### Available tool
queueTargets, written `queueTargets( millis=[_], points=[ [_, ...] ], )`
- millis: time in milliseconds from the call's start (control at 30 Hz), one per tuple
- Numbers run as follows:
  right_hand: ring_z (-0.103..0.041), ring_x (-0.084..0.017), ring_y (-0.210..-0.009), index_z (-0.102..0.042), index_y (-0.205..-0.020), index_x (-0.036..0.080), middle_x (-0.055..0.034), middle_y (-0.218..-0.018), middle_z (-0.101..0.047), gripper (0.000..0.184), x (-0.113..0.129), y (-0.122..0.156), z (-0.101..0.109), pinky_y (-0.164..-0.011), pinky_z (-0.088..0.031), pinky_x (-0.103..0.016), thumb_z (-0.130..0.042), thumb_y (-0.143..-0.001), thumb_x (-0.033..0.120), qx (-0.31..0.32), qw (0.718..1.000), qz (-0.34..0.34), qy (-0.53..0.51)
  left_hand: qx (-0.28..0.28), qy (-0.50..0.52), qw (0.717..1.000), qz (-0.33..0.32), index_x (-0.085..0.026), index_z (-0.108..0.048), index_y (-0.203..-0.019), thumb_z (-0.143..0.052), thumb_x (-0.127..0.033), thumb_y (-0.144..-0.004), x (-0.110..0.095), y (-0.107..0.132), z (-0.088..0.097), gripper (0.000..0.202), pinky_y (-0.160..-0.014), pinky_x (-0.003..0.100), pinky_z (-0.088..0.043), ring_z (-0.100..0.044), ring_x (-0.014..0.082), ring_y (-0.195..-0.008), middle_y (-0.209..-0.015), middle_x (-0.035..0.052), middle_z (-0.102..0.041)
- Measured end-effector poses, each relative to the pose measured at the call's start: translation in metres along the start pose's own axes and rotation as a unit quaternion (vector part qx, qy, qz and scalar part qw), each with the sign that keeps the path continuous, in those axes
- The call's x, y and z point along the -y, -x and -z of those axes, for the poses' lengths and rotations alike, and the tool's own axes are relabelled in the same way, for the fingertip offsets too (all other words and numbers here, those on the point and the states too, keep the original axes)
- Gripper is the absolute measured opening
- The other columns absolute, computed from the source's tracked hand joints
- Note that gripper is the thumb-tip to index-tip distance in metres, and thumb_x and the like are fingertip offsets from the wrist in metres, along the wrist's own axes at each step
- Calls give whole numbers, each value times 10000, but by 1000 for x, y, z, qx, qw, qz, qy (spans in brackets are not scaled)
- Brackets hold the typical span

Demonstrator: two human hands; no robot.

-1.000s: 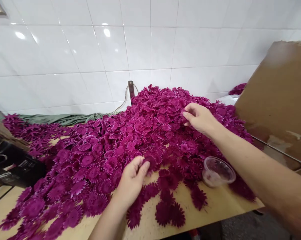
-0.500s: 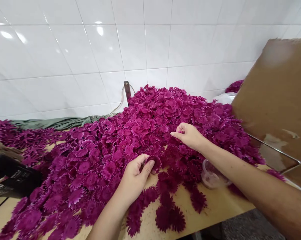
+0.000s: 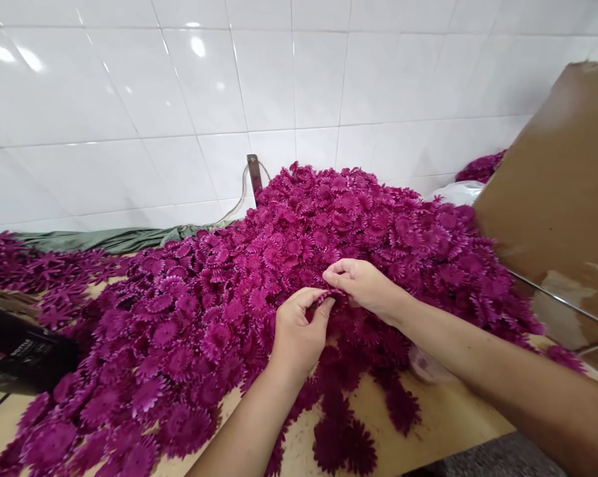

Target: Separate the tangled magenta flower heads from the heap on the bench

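A big heap of magenta artificial flower heads [image 3: 289, 252] covers a wooden table [image 3: 428, 417]. My left hand [image 3: 299, 328] is closed in a pinch on a flower head [image 3: 328, 296] just above the heap's front slope. My right hand [image 3: 361, 285] meets it from the right, its fingertips pinched on the same flower head. Both hands touch at the fingertips. A small clear plastic cup [image 3: 422, 366] sits on the table under my right forearm, mostly hidden by it.
A brown cardboard sheet [image 3: 557, 192] leans at the right over a metal bar [image 3: 561, 301]. A black box [image 3: 23, 354] lies at the left edge. White tiled wall behind, with green cloth [image 3: 110, 238] along its foot. Loose flowers lie near the table's front edge.
My right hand came down and left from the top of the heap to meet my left hand. My left hand lifted its flower head slightly up and right.
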State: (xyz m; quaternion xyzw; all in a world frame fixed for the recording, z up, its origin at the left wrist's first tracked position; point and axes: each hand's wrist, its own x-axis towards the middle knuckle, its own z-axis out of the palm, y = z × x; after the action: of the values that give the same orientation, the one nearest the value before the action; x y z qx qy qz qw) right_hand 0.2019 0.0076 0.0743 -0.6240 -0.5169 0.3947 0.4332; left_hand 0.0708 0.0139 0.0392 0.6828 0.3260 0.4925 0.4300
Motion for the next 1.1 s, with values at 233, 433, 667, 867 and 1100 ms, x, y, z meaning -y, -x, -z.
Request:
queueTargets(
  millis=[233,433,667,867,1100],
  points=[
    [-437,-115,-471,-621,-857,146,43,-502,-467,219,-6,-16,51,-541,-380,-275,-586,-724,318,-128,942,51,307,-36,25,988,151,-148,-692,-774,-594,-201,-689,10,-7,30,140,-697,265,-466,-615,156,-711,-772,32,-711],
    [-551,-228,-923,-645,-1022,176,-113,-1006,-611,327,-4,7,24,-842,-410,-381,-597,-743,340,-44,895,203,396,28,-22,988,149,-163,-644,-696,-532,-166,-723,16,-5,25,116,-645,232,-412,-549,123,-640,-682,-5,-655],
    [-562,-141,-674,-579,-880,155,-28,-776,-624,233,1,15,-17,-660,-458,-290,-646,-684,261,78,965,104,228,20,-61,989,135,-190,-383,-515,-454,-268,-752,25,-2,19,259,-479,218,-262,-318,89,-484,-478,-68,-349],
    [-538,-117,-626,-534,-764,156,15,-671,-569,134,-9,2,-26,-635,-460,-273,-627,-670,181,102,985,59,127,33,30,981,190,-195,-374,-498,-489,-503,-717,37,-1,20,396,-435,219,-220,-259,76,-444,-443,-77,-291],
    [-567,-172,-794,-574,-879,164,-64,-876,-601,178,0,12,-41,-727,-429,-299,-505,-747,65,57,895,212,388,34,143,964,223,-183,-457,-597,-416,-710,-655,36,1,25,531,-457,236,-328,-379,97,-443,-459,-49,-429]
  ],
)
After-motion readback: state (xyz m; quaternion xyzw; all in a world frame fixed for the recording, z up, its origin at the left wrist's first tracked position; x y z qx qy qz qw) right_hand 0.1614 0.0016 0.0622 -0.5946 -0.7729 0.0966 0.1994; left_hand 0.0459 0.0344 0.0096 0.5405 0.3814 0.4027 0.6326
